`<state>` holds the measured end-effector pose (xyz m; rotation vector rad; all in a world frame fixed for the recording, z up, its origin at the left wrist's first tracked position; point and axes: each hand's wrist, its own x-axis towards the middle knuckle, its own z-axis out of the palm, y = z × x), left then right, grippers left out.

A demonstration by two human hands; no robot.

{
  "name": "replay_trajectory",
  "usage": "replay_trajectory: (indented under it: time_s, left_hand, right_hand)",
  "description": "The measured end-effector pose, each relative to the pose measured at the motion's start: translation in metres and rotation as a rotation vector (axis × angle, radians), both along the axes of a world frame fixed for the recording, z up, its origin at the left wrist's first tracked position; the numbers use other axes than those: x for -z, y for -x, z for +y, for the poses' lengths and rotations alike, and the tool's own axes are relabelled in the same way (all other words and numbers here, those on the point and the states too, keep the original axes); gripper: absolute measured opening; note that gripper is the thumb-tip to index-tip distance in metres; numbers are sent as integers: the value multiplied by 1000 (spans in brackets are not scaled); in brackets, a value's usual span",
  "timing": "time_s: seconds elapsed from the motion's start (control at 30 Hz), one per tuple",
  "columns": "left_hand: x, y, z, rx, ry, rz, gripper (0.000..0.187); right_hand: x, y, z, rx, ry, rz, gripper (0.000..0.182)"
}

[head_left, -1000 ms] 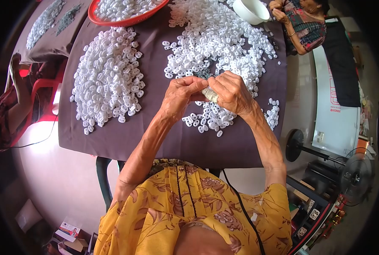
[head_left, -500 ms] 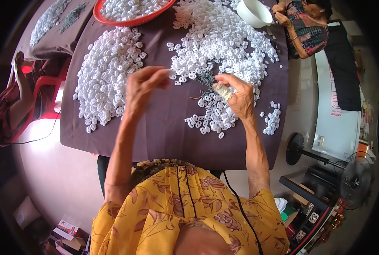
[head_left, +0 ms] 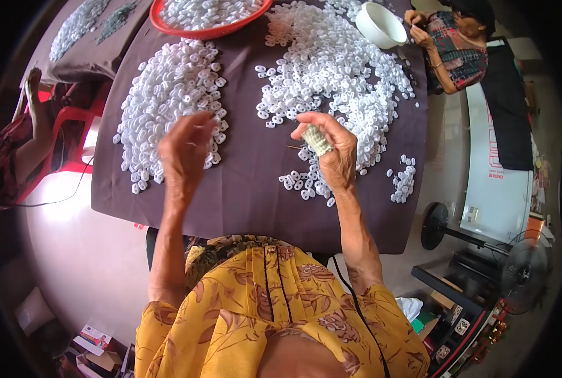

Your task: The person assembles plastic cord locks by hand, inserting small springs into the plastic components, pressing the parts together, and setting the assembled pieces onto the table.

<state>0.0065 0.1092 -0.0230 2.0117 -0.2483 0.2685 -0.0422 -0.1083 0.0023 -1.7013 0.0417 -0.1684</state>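
Note:
Above the near right part of the left heap of small white oval pieces (head_left: 161,85) is my left hand (head_left: 185,148), blurred by motion. Whether anything is between its fingers does not show. My right hand (head_left: 339,157) hovers at the near edge of the larger right heap of the same pieces (head_left: 312,57), each with two holes. Its thumb and fingers are curled together; what they hold, if anything, is hidden. A pale ribbed wrap (head_left: 317,140) covers one of its fingers. Beside it lies a thin brown stick (head_left: 293,147).
A red basin (head_left: 214,31) full of white pieces and a white bowl (head_left: 382,25) stand at the back of the brown-covered table (head_left: 249,208). A small cluster of pieces (head_left: 404,179) lies at right. Another person (head_left: 454,47) sits at far right; someone's arm (head_left: 38,129) is at left.
My left hand has moved left and toward me, from the middle of the table to the left heap. My right hand has shifted left, now covering the dark green bits.

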Motion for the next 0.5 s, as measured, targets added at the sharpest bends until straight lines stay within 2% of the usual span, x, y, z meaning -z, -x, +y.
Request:
replay_trajectory:
  time_s: [0.07, 0.1, 0.13, 0.2, 0.27, 0.4, 0.5]
  left_hand:
    - [-25, 13, -19, 196, 266, 287, 16]
    - [-37, 17, -27, 251, 313, 328, 14]
    - [-40, 20, -33, 286, 344, 302, 13]
    - [-44, 23, -47, 326, 374, 273, 12]
    - [-42, 26, -58, 244, 146, -109, 10]
    - [-33, 31, -70, 188, 29, -255, 15]
    - [-32, 34, -76, 192, -1, -221, 16]
  right_hand:
    - [2, -3, 7, 22, 248, -118, 19]
    - [0, -3, 11, 60, 407, -193, 19]
    - [-2, -3, 12, 56, 405, -196, 19]
    - [-5, -3, 11, 99, 767, -459, 18]
    - [-5, -4, 11, 125, 794, -525, 16]
    - [-4, -1, 8, 174, 830, -628, 15]
    - [0, 1, 3, 193, 833, -636, 15]
